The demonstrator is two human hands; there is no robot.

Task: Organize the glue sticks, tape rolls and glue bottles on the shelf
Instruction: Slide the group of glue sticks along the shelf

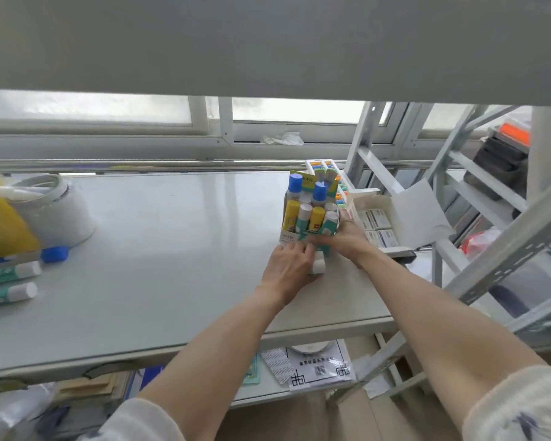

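A teal and white display box (323,232) stands on the grey shelf (159,249). It holds upright glue sticks with yellow and white caps (306,214) in front and blue-capped glue bottles (295,186) behind. My right hand (344,238) grips the box's front right corner. My left hand (288,270) is closed around a white-capped glue stick (318,266) just in front of the box. Far left lie teal glue sticks (10,292) and a blue-capped bottle (53,254). A large white tape roll (56,211) stands behind them.
An open white carton of small boxes (379,227) sits right of the display box. A colourful bead toy (341,186) stands behind it. A yellow bag (0,218) hangs at the left edge. Metal rack struts (490,275) rise on the right. Packages lie on the lower shelf (315,367).
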